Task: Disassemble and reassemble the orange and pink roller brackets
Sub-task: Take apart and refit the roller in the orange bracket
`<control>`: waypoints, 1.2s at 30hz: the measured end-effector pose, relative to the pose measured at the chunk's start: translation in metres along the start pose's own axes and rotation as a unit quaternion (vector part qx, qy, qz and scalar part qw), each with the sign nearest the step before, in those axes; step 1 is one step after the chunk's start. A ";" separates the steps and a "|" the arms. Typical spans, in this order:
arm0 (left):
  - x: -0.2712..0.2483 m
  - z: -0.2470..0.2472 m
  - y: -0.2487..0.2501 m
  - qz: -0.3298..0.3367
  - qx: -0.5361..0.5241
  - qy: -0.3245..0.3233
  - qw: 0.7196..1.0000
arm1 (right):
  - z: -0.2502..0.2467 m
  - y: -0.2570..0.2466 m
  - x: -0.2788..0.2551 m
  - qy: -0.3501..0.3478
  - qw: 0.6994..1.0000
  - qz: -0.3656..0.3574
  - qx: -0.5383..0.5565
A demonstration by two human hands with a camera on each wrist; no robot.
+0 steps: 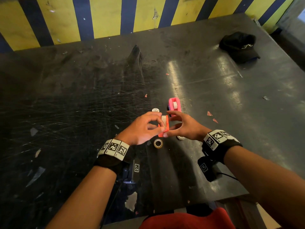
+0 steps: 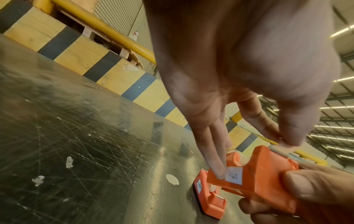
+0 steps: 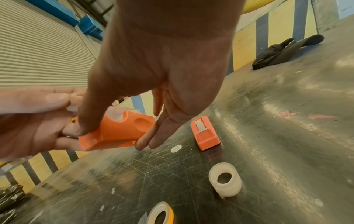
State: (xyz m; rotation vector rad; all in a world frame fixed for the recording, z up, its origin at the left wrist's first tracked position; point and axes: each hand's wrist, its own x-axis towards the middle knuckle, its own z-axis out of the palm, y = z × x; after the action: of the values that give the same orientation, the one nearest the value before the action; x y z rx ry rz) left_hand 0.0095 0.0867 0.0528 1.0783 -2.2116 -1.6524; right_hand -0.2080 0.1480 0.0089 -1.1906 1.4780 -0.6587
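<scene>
Both hands hold the orange roller bracket (image 1: 165, 128) (image 2: 254, 180) (image 3: 118, 133) just above the black table (image 1: 82, 100). My left hand (image 1: 155, 125) pinches its top with thumb and index, where a white roller (image 1: 163, 119) (image 3: 116, 115) sits; its other fingers (image 2: 216, 166) lie straight on the labelled side. My right hand (image 1: 172, 125) grips the other side, thumb on one face and fingers (image 3: 151, 136) under the end. The pink roller bracket (image 1: 174, 105) (image 2: 209, 195) (image 3: 205, 134) stands on the table just beyond, with a roller in it; it looks orange-red in the wrist views.
A tape roll (image 1: 158, 143) (image 3: 161, 215) and a loose white roller (image 1: 180, 138) (image 3: 225, 183) lie under the hands. A white round sticker (image 1: 155, 110) (image 2: 172, 179) is beside the pink bracket. A black cap (image 1: 239, 47) sits far right. A striped barrier (image 1: 99, 17) bounds the back.
</scene>
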 end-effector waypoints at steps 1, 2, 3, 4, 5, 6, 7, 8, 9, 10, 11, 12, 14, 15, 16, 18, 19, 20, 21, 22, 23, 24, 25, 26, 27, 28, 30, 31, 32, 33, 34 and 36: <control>0.000 0.000 0.000 0.001 -0.003 0.002 1.000 | 0.000 0.000 -0.001 -0.006 1.000 0.001 0.003; -0.001 0.001 0.001 0.000 -0.005 0.001 1.000 | 0.000 0.001 -0.001 -0.012 1.000 0.006 0.007; -0.001 0.001 0.002 -0.003 -0.006 0.000 1.000 | -0.001 0.002 -0.001 -0.016 1.000 0.010 0.012; -0.001 0.001 0.002 -0.006 -0.008 -0.001 1.000 | -0.002 0.001 -0.002 -0.022 1.000 0.012 0.016; -0.001 0.001 0.003 -0.009 -0.011 -0.002 1.000 | -0.003 0.000 -0.003 -0.029 0.999 0.015 0.019; -0.001 0.001 0.003 -0.009 -0.014 -0.001 1.000 | -0.004 -0.001 -0.003 -0.033 0.999 0.019 0.018; -0.001 0.002 0.003 -0.009 -0.016 0.000 1.000 | -0.004 -0.002 -0.002 -0.034 0.999 0.023 0.014; -0.001 0.003 0.004 -0.007 -0.019 0.002 1.000 | -0.004 -0.002 -0.002 -0.032 0.999 0.026 0.008; -0.001 0.005 0.004 -0.001 -0.022 0.003 1.000 | -0.004 -0.003 -0.001 -0.026 0.999 0.027 0.002; -0.001 0.006 0.004 0.007 -0.021 0.007 1.000 | -0.004 -0.004 -0.001 -0.018 0.999 0.029 -0.002; 0.000 0.008 0.004 0.014 -0.020 0.011 1.000 | -0.004 -0.004 -0.001 -0.012 0.999 0.030 -0.001; 0.000 0.008 0.003 0.017 -0.019 0.013 1.000 | -0.004 -0.003 0.000 -0.007 1.000 0.029 0.004; 0.000 0.008 0.003 0.019 -0.016 0.016 1.000 | -0.004 -0.003 0.000 0.001 0.999 0.029 0.017; -0.001 0.008 0.003 0.020 -0.013 0.019 1.000 | -0.005 -0.002 0.000 0.004 0.999 0.031 0.021; -0.002 0.008 0.003 0.021 -0.008 0.022 1.000 | -0.005 -0.002 -0.001 0.003 0.999 0.029 0.026; -0.003 0.008 0.005 0.024 -0.001 0.033 0.999 | -0.006 -0.003 -0.002 0.000 0.999 0.027 0.040; -0.004 0.008 0.005 0.026 0.002 0.036 0.999 | -0.007 -0.004 -0.003 -0.004 0.999 0.029 0.045; -0.004 0.009 0.005 0.028 0.007 0.036 0.999 | -0.007 -0.004 -0.003 -0.013 0.998 0.032 0.052; -0.003 0.009 0.006 0.029 0.013 0.035 0.999 | -0.008 -0.004 -0.004 -0.024 0.997 0.034 0.059; -0.004 0.008 0.006 0.028 0.018 0.033 0.999 | -0.009 -0.004 -0.005 -0.036 0.997 0.037 0.064; -0.004 0.008 0.006 0.024 0.019 0.029 0.999 | -0.009 -0.003 -0.005 -0.044 0.996 0.041 0.066; -0.004 0.008 0.007 0.018 0.014 0.024 0.999 | -0.009 -0.003 -0.005 -0.048 0.996 0.043 0.067; -0.004 0.008 0.008 0.013 0.004 0.020 1.000 | -0.009 -0.003 -0.006 -0.046 0.996 0.042 0.068; -0.004 0.009 0.009 0.009 -0.013 0.020 1.000 | -0.008 -0.003 -0.006 -0.040 0.996 0.040 0.071; -0.004 0.009 0.010 0.007 -0.035 0.025 0.999 | -0.008 -0.003 -0.006 -0.034 0.996 0.038 0.074; -0.004 0.010 0.010 0.005 -0.057 0.033 0.998 | -0.008 -0.003 -0.006 -0.029 0.996 0.037 0.075; -0.001 0.010 0.010 0.001 -0.079 0.049 0.996 | -0.008 -0.002 -0.006 -0.027 0.996 0.035 0.077; 0.000 0.010 0.009 -0.005 -0.078 0.054 0.995 | -0.008 -0.002 -0.006 -0.029 0.996 0.036 0.078; 0.001 0.010 0.007 -0.008 -0.074 0.058 0.996 | -0.009 -0.002 -0.006 -0.030 0.996 0.036 0.079; 0.001 0.011 0.006 -0.008 -0.071 0.059 0.996 | -0.009 -0.002 -0.007 -0.031 0.996 0.035 0.080; 0.002 0.011 0.005 -0.006 -0.069 0.060 0.996 | -0.009 -0.003 -0.007 -0.032 0.996 0.034 0.079; 0.002 0.012 0.004 -0.003 -0.057 0.057 0.997 | -0.008 -0.003 -0.008 -0.031 0.996 0.032 0.078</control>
State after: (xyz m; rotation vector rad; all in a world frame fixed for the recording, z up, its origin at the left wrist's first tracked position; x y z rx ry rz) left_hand -0.0003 0.0949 0.0517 1.1209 -2.0207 -1.6521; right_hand -0.2152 0.1529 0.0172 -1.0314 1.3816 -0.6761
